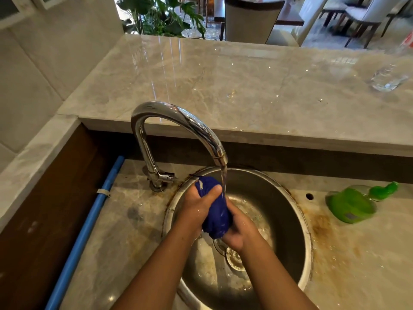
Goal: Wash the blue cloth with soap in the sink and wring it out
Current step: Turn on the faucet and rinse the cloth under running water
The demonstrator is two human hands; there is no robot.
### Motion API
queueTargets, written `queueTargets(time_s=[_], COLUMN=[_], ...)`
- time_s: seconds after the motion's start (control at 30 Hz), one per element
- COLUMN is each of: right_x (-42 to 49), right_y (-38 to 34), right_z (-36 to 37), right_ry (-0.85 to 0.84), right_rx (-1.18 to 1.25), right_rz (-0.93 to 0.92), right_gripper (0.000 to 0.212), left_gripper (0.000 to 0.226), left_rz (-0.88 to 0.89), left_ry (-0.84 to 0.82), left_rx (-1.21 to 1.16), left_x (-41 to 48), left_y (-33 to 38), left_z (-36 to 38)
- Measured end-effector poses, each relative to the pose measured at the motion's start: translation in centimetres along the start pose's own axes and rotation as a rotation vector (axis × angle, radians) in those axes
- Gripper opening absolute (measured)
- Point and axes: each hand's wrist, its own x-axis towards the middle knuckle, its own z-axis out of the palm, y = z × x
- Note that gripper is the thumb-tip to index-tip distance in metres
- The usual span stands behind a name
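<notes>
The blue cloth (216, 211) is bunched into a wet roll over the round steel sink (288, 211). My left hand (196, 206) grips its upper end, thumb across the top. My right hand (240, 229) grips the lower end from the right side. Water runs from the chrome tap (178, 121) onto the cloth between my thumbs. A green soap bottle (353, 203) lies on its side on the counter to the right of the sink.
A raised marble ledge (223, 81) runs behind the sink, with a clear glass (387, 79) on its right end. A blue pipe (89, 227) runs along the left wall. The drain strainer (234, 258) shows beneath my right wrist.
</notes>
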Motion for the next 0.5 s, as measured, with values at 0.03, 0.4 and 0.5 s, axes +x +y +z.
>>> queueTargets(time_s=[0.03,0.4,0.5], right_x=[0.0,-2.7,-3.1], right_y=[0.0,-2.7,-3.3], right_z=[0.0,0.6,0.4], right_ry=[0.002,-0.022,-0.091], right_rx=[0.018,-0.399,-0.427], right_rz=[0.037,-0.610,-0.608], right_gripper=[0.044,0.022,0.022], left_gripper=[0.051,0.036,0.050], left_rz=[-0.017,0.051,-0.042], left_ry=[-0.047,0.066,-0.118], left_rx=[-0.046,0.026,-0.298], left_x=[0.0,-0.3,-0.3], left_y=[-0.3,-2.1,-3.3], left_z=[-0.3,-2.1,-2.3])
